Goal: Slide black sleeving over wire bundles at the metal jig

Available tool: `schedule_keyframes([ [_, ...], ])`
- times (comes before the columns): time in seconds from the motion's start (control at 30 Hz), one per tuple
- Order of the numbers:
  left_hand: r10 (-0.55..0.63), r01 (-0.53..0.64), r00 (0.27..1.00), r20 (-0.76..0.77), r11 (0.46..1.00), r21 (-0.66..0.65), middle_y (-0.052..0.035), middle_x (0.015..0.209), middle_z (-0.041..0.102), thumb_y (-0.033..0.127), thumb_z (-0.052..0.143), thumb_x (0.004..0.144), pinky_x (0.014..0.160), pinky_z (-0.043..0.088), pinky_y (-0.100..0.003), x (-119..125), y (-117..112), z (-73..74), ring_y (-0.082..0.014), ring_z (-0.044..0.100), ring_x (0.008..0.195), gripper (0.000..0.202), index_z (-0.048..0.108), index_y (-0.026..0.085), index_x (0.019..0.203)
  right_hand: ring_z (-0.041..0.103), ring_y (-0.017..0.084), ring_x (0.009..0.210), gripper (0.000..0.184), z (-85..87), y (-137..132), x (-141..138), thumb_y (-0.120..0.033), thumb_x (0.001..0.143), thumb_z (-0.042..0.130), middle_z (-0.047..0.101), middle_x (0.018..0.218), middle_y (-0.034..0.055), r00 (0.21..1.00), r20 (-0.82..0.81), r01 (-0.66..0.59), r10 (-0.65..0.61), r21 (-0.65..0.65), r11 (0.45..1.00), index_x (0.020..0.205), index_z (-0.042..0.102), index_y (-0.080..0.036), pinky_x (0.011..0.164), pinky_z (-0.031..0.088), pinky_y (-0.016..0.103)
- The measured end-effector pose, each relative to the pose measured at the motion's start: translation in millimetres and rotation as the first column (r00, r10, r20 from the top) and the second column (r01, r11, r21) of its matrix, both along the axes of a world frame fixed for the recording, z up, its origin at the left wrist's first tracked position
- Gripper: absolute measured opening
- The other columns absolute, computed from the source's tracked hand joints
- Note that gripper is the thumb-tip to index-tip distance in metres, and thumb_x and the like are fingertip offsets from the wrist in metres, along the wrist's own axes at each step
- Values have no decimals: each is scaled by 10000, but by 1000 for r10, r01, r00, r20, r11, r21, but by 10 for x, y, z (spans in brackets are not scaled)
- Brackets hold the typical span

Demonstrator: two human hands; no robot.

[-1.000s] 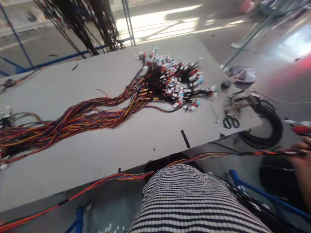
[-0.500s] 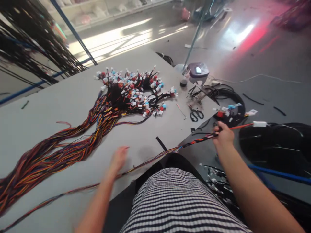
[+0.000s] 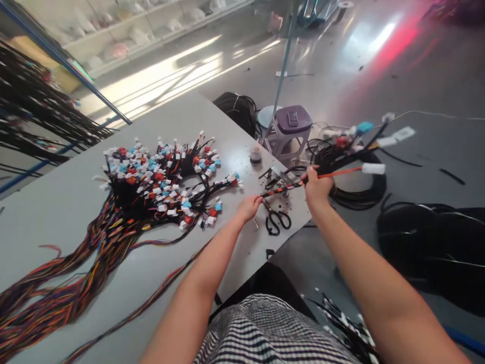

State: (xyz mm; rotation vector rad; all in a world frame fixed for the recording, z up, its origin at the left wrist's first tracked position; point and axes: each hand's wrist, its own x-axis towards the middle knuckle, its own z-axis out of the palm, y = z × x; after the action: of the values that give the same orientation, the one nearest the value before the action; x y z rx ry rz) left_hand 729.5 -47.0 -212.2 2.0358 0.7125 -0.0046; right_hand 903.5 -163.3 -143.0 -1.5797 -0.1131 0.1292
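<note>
Two bare arms stretch across our pale grey table top [image 3: 235, 121], the right hand [image 3: 317, 186] clenched around a black-sleeved wire bundle [image 3: 282, 188] flecked with orange, which lies just above the table's near corner. The left hand [image 3: 249, 208] sits at the bundle's other end, its fingers [image 3: 257, 200] against the sleeve, though we cannot tell whether they close on it. Beyond the right fist, the bundle splits into a thin orange wire ending in a white plastic connector [image 3: 373, 168] and black branches tipped with a blue plastic connector [image 3: 364, 127]. Black-handled scissors [image 3: 278, 221] lie just beside the left hand. Farther left, a dense heap of white, blue and red plastic connectors [image 3: 159, 194] on black wires runs into long bunches of orange, red and blue wires [image 3: 76, 273]. A coil of black cable [image 3: 359, 194] rests on the floor beneath the bundle's far end, near a purple-topped plastic stool [image 3: 291, 121]. Our checked black-and-white clothing [image 3: 265, 328] fills the bottom of the view.
</note>
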Motion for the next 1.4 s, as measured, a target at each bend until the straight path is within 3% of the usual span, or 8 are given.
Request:
schedule_keyframes([
  [0.2,113,-160,975,-193,954,-253,-39,652,598,259,513,873,711,451,-283,636,238,-252,-182,576,705,248,666,128,729,536,164,538,240,-153,584,758,-375,803,579,550,585,10,982,84,-129,169,-353,927,852,567,-140,613,473,307],
  [0.37,160,-231,972,-173,796,-560,-88,963,671,144,639,756,564,441,-227,669,392,-303,-135,619,666,300,637,116,1055,576,206,815,279,-249,235,364,-425,869,528,627,861,87,873,269,-157,407,-636,756,867,596,-154,792,454,328],
  [0.43,163,-216,976,-142,688,-693,-109,1070,665,96,669,701,525,416,-195,697,455,-306,-127,636,683,410,623,122,1108,584,194,793,273,-372,93,-167,-376,924,456,626,861,83,793,109,-325,600,-756,568,842,604,-161,761,450,301],
  [0.57,58,-126,992,-113,584,-802,-96,1024,695,104,672,693,430,299,-161,725,506,-320,-80,581,577,378,667,117,1070,621,246,896,276,-757,144,-1171,-188,858,557,618,1062,148,542,-337,-522,770,-853,-6,1121,597,-117,738,469,308],
  [0.7,98,-152,988,-118,540,-828,-91,984,710,97,644,719,411,260,-168,694,464,-322,-39,461,485,353,681,107,1070,608,265,1007,414,-1008,341,-1457,3,841,434,590,1127,216,484,-419,-526,768,-841,-127,1241,533,-34,787,481,320],
  [1.07,220,-278,956,-193,481,-831,-67,844,708,82,665,719,395,251,-157,710,407,-257,-44,473,467,308,646,111,1025,638,188,889,284,-994,-373,-1360,-241,918,458,701,925,73,611,-469,-769,638,-544,336,956,718,-131,781,454,248],
  [1.2,170,-268,962,-212,458,-848,-85,860,712,103,648,740,392,278,-164,707,429,-240,-56,506,481,172,664,97,911,638,228,777,429,-807,-923,-935,-479,781,548,700,793,70,872,-410,-446,268,-439,780,886,744,-113,689,468,282],
  [1.4,228,-318,945,-234,481,-817,-91,823,706,84,631,743,414,289,-182,694,400,-237,-59,495,478,146,656,78,887,645,269,786,502,-640,-953,-598,-573,607,618,712,809,91,932,-358,-195,51,-376,906,792,760,-129,723,490,341],
])
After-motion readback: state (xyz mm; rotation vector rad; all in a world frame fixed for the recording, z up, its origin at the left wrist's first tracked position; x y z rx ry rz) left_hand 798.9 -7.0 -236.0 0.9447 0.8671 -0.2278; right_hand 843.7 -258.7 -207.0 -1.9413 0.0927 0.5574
